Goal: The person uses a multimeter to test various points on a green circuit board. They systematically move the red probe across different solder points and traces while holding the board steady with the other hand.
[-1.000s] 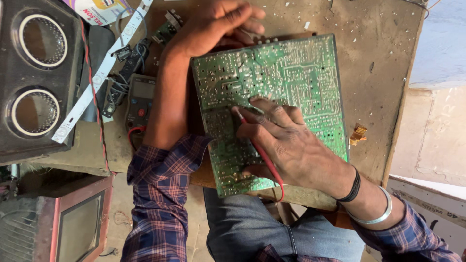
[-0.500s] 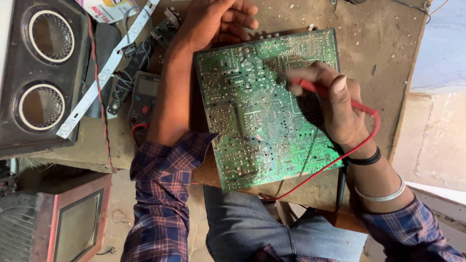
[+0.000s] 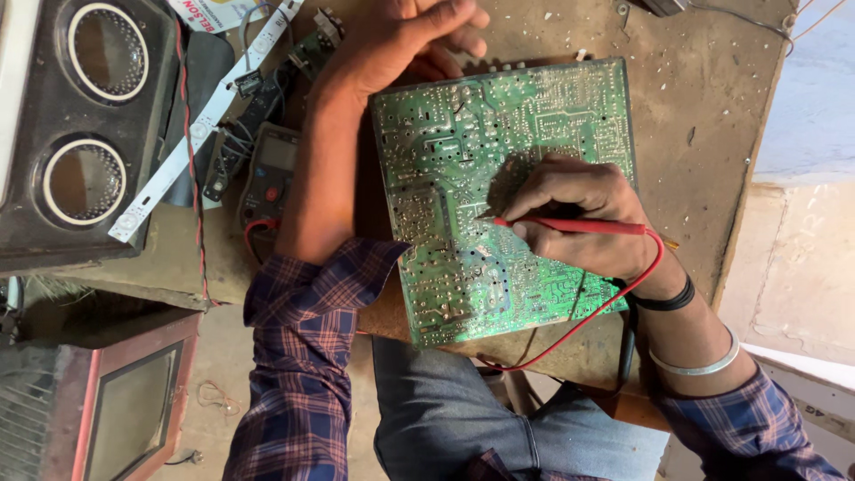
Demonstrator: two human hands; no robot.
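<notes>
The green circuit board [image 3: 503,191] lies solder side up on the surface [image 3: 704,107]; the right hand [image 3: 579,218] pinches a red probe [image 3: 570,226] touching mid-board; the left hand [image 3: 405,40], loosely curled, steadies its far edge; probing looks underway.

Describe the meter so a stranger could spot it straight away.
Start at the big green circuit board on the bench. Just beyond the forearm beside it lies the meter, a small dark handheld box. Only it has a grey screen and a red button.
</notes>
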